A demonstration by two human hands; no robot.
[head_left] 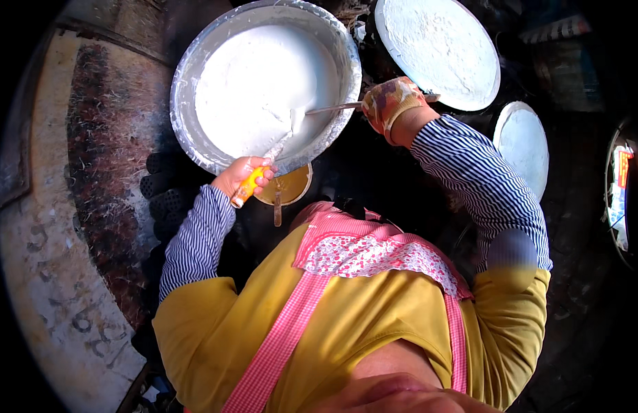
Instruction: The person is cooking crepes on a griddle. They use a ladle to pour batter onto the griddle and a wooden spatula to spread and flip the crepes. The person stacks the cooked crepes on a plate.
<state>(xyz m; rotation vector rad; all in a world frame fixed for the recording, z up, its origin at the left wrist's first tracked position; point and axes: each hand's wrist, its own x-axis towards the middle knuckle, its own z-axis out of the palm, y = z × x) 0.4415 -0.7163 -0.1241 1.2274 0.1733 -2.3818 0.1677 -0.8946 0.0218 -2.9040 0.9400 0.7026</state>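
A large metal basin (183,124) holds a thick white liquid (252,77), with white splashes dried on its rim. My bare left hand (235,178) grips the orange handle (250,186) of a tool at the basin's near rim. That tool's narrow blade (279,146), coated in white, reaches into the basin. My right hand (393,106), in a patterned work glove, is closed around a long metal handle (334,108) just beyond the basin's right rim. Its far end meets a white-coated piece (297,120) near the left tool's tip; the shape there is unclear.
At the upper right lies a large round white-topped disc (440,51), with a smaller one (522,147) below it. Under the basin's near edge sits a bowl of yellowish-brown contents (293,186) with a flat stick (277,209). A stained slab (55,248) bearing writing runs along the left.
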